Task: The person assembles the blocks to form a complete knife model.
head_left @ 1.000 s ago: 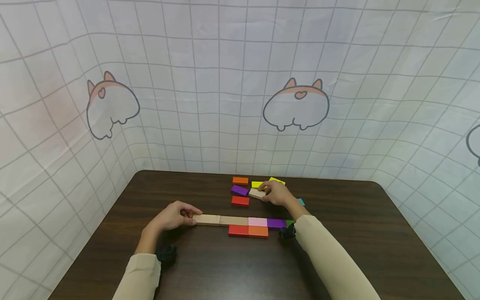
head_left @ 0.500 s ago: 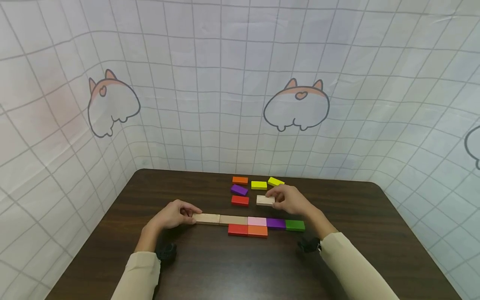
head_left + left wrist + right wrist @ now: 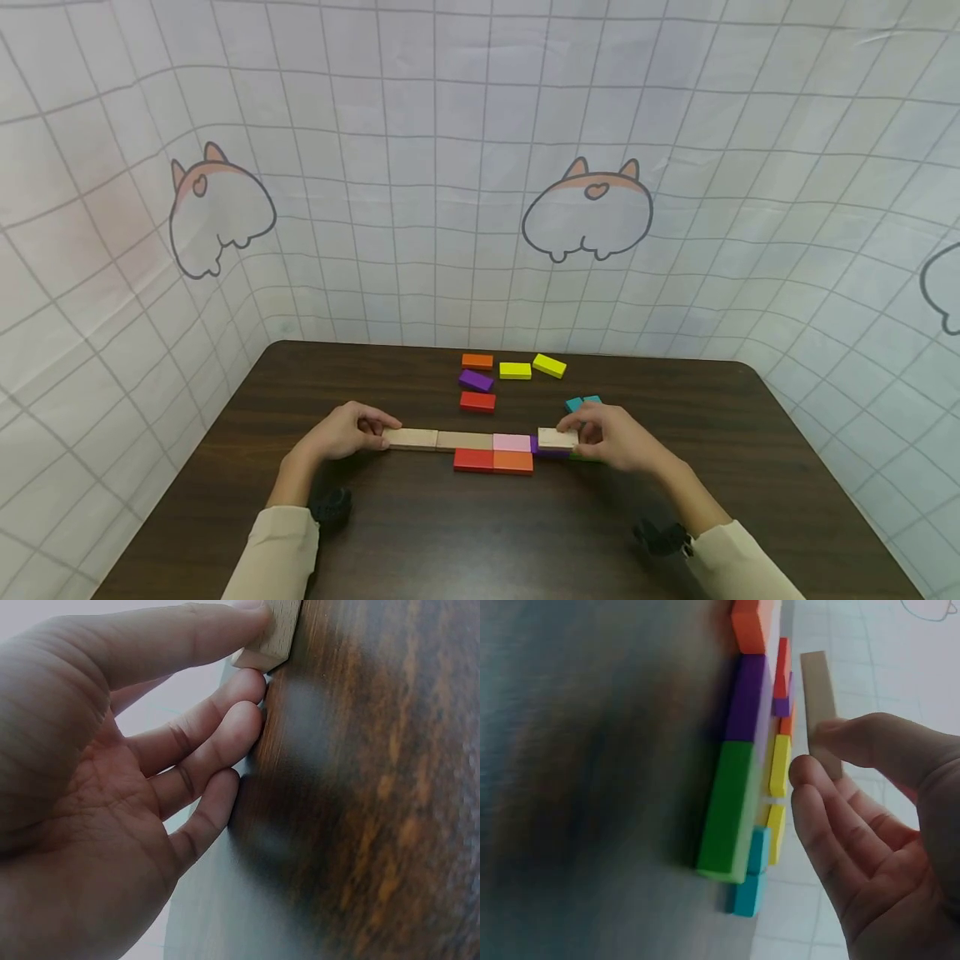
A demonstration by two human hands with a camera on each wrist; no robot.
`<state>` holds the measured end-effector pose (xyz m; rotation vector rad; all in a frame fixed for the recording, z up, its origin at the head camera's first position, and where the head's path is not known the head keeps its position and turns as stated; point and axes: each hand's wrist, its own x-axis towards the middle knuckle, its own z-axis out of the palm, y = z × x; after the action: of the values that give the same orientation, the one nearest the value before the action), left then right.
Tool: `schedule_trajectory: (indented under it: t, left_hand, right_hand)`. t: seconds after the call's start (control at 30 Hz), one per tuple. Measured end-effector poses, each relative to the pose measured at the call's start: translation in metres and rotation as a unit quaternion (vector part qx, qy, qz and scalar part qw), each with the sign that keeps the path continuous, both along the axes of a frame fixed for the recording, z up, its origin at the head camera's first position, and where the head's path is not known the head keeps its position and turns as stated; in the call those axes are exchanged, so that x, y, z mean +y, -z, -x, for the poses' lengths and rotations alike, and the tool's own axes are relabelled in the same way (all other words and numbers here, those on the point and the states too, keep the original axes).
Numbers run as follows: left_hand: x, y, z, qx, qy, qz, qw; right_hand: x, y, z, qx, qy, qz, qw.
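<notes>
Plain wooden block, one: pinched at its three-o'clock end by the right hand, raised above the purple block, three o'clock from the pink block. Handling, as judged: light, rigid, low slip, hardly fragile; best taken by opposite edges near one end. Left hand: pinching the pale end block, nine o'clock from the tan block.

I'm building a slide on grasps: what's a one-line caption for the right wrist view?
The right hand pinches a pale block, apart from the green block and two teal blocks.
</notes>
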<state>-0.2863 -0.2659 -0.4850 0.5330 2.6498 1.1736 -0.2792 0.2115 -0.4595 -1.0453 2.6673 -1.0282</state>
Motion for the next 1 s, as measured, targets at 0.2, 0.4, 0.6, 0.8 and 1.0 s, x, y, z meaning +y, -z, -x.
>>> schedule_trajectory:
  t: [0.2, 0.4, 0.6, 0.8, 1.0]
  left_hand:
    - [-0.001, 0.002, 0.000, 0.004, 0.007, -0.008, 0.9999]
    - [-0.002, 0.002, 0.001, 0.005, 0.006, -0.007, 0.9999]
    - [-0.002, 0.002, 0.001, 0.002, 0.008, -0.010, 0.9999]
    - [-0.002, 0.001, 0.001, 0.003, 0.004, -0.009, 0.9999]
    - [-0.001, -0.001, 0.000, 0.003, 0.007, -0.011, 0.9999]
  right_hand:
    - [0.008, 0.008, -0.011, -0.006, -0.003, -0.017, 1.000]
    - [0.007, 0.014, -0.016, -0.013, -0.010, -0.022, 1.000]
    - [0.004, 0.015, -0.016, -0.009, -0.015, -0.020, 1.000]
    - [0.000, 0.014, -0.017, -0.007, -0.010, -0.032, 0.999]
    - [-0.001, 0.015, -0.017, 0.009, -0.005, -0.042, 0.999]
